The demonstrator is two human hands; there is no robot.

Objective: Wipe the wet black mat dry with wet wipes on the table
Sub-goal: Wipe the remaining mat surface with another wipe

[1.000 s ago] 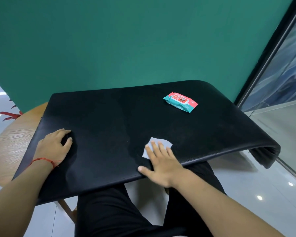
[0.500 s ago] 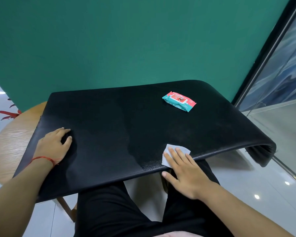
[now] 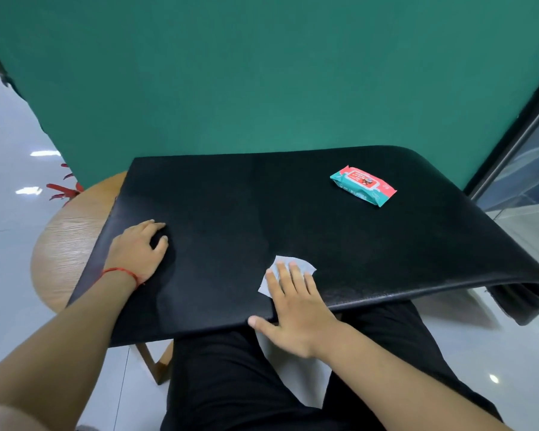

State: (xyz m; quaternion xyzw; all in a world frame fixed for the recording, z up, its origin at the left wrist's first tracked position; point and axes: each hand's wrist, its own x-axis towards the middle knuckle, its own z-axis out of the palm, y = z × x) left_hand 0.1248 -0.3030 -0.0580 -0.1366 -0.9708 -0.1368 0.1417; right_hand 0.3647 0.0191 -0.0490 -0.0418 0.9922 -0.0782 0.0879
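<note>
Mid-wipe: the right hand [image 3: 296,309], fingers flat, is pressing the wipe [image 3: 288,264] on the black mat [image 3: 262,206] by its near edge; the left hand [image 3: 137,250], relaxed, is steadying its left side. Next is probably sweeping farther; wetness is barely showing.

Bright, even light from overhead, with small white glare spots on the glossy floor [image 3: 10,244] far left of the left hand [image 3: 137,250] and lower right of the right hand [image 3: 296,309], plus a dull sheen on the mat [image 3: 262,197] right of that hand. Soft, faint shadows only: beside the left hand's thumb and under the mat's drooping end far right. Sharp around both hands, bent toward the edges, leaning frame [image 3: 511,138] far right, smeared in the corner below the left hand.
</note>
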